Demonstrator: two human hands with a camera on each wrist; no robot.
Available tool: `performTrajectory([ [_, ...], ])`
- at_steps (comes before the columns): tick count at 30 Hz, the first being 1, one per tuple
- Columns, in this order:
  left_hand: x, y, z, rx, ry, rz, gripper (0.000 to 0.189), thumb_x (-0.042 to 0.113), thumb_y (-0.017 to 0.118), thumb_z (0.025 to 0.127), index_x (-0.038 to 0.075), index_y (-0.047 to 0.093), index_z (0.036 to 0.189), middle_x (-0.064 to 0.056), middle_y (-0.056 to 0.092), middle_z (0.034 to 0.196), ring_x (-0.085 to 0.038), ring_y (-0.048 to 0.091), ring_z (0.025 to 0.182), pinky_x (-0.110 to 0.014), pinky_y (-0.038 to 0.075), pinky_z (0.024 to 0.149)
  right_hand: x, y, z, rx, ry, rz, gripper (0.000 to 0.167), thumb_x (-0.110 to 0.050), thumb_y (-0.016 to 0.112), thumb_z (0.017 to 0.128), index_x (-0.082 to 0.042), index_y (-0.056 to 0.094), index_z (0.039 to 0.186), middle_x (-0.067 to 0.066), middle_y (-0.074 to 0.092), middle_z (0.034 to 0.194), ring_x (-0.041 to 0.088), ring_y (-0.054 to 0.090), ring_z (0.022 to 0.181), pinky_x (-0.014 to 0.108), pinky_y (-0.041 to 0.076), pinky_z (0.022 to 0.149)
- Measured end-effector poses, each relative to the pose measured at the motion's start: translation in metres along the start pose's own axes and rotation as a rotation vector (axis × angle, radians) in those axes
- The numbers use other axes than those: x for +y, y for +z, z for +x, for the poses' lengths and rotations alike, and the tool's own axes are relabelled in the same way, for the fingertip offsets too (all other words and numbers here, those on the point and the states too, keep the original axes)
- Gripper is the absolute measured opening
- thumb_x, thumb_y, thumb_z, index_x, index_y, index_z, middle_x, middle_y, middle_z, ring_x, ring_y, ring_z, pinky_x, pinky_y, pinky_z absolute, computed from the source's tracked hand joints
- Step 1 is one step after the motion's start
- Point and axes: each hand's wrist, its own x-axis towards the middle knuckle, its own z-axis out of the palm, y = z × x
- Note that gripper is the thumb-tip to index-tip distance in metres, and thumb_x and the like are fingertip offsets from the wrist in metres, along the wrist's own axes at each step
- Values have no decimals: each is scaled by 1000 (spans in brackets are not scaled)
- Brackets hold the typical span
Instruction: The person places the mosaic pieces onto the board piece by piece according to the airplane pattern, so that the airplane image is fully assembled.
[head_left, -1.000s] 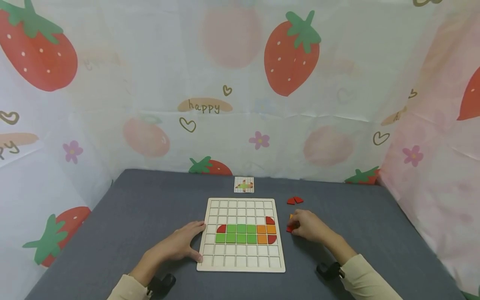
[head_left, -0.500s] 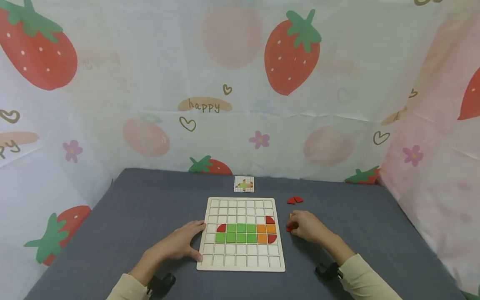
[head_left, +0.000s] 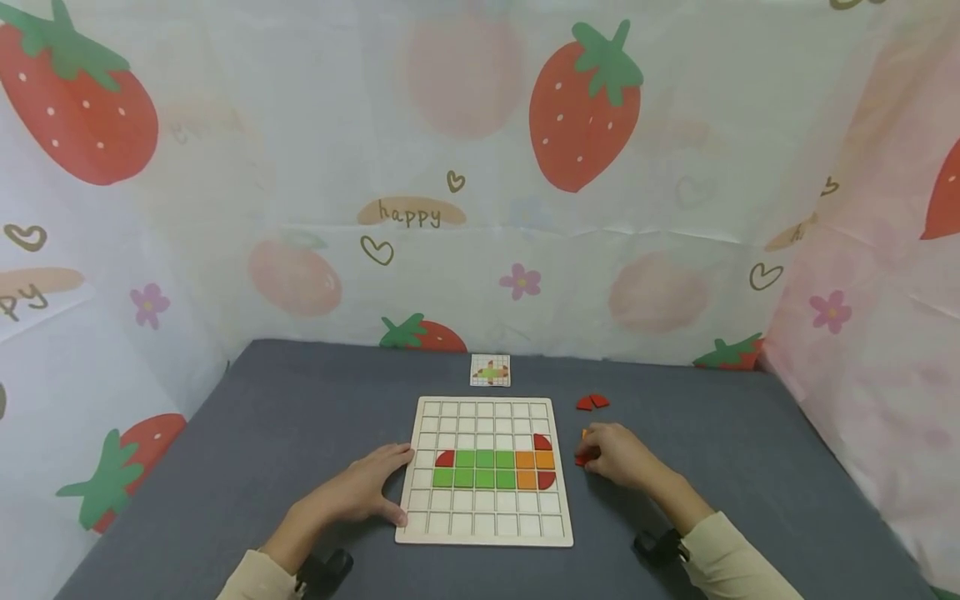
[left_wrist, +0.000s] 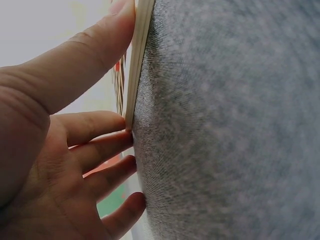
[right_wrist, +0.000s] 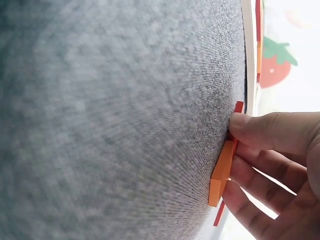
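A light wooden grid board [head_left: 483,541] lies on the dark cloth. In its cells sit several green square tiles [head_left: 464,459], orange square tiles [head_left: 524,460] and red quarter-round tiles [head_left: 546,480]. My left hand [head_left: 358,487] rests against the board's left edge with fingers and thumb spread, as the left wrist view also shows. Right of the board, my right hand [head_left: 618,454] pinches a red tile [right_wrist: 239,106] low at the cloth; the fingers partly hide its shape. An orange tile [right_wrist: 222,170] stands on the cloth beside the fingers.
A small card [head_left: 491,370] with a coloured grid picture lies behind the board. Two red quarter-round tiles [head_left: 592,402] lie beyond my right hand. A strawberry-print curtain [head_left: 480,250] rises at the table's back and sides.
Both hands have kept their places, and the tiles on the board are the same. Only the head view has shifted slightly.
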Motion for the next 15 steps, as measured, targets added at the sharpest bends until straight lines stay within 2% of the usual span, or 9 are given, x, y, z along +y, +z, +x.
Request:
performTrajectory([
  [15, 0, 1, 0, 9, -1, -4, 95, 30, 87, 66, -5, 43, 143, -22, 40, 151, -43, 31, 143, -63, 29, 111, -3, -1, -1, 6, 9, 2, 13, 0, 76, 76, -7, 76, 88, -3, 58, 81, 9, 53, 72, 26, 48, 66],
])
